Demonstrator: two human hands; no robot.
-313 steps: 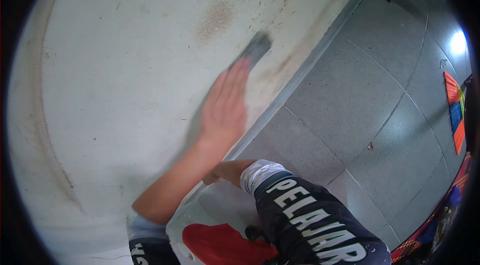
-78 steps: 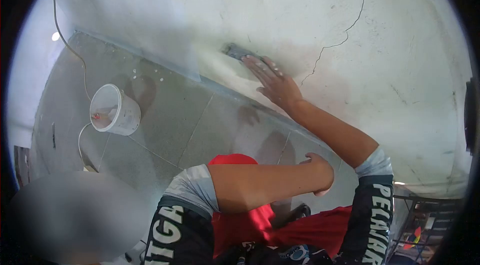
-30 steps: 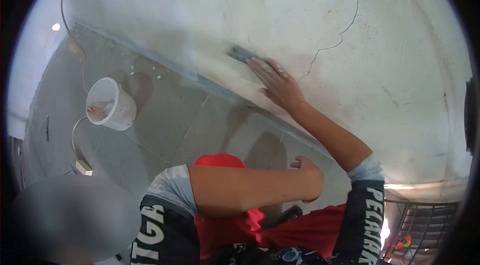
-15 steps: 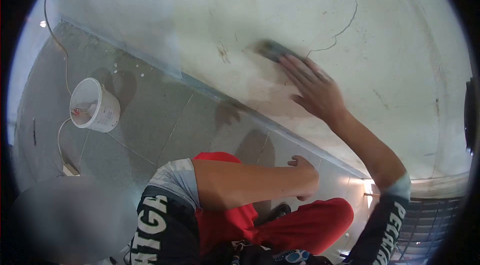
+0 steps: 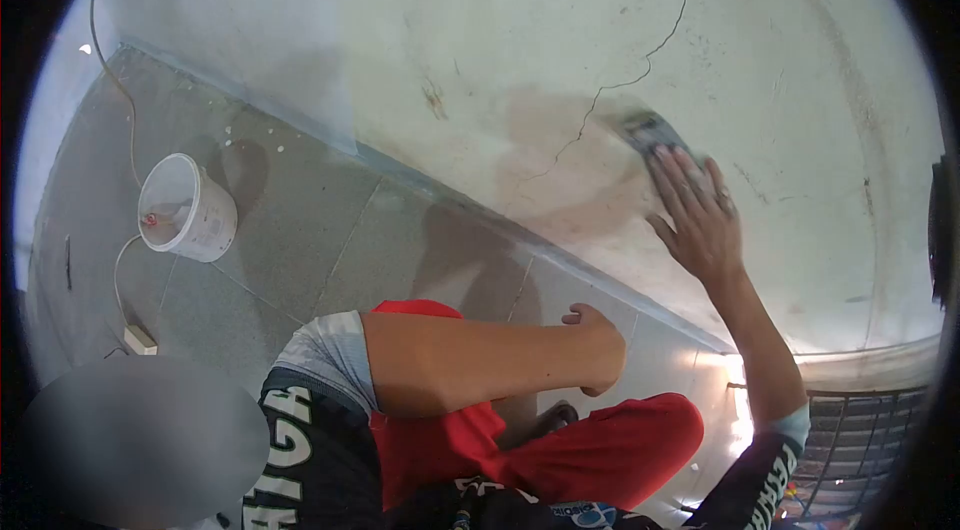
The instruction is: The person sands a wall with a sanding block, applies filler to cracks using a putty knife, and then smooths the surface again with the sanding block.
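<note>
My right hand (image 5: 702,220) presses a dark grey piece of sandpaper (image 5: 645,130) against the pale wall (image 5: 480,40). Its fingers lie over the lower end of the sheet, whose far end is blurred. A thin crack (image 5: 650,58) runs down the wall just left of the sandpaper. My left forearm rests across my red-clad knee, and my left hand (image 5: 597,352) hangs past it, curled inward. Nothing shows in that hand, though its fingers are partly hidden.
A white bucket (image 5: 207,220) stands on the grey tiled floor (image 5: 330,230) at left. A cable (image 5: 130,120) runs down behind it, and a small cream box (image 5: 140,340) lies nearby. Wall and floor meet along a grey skirting (image 5: 440,192). A dark metal grille (image 5: 860,450) is at lower right.
My right hand has moved the sandpaper right and slightly down along the wall, uncovering more of the crack. My left hand stays curled at the knee. The view has shifted slightly.
</note>
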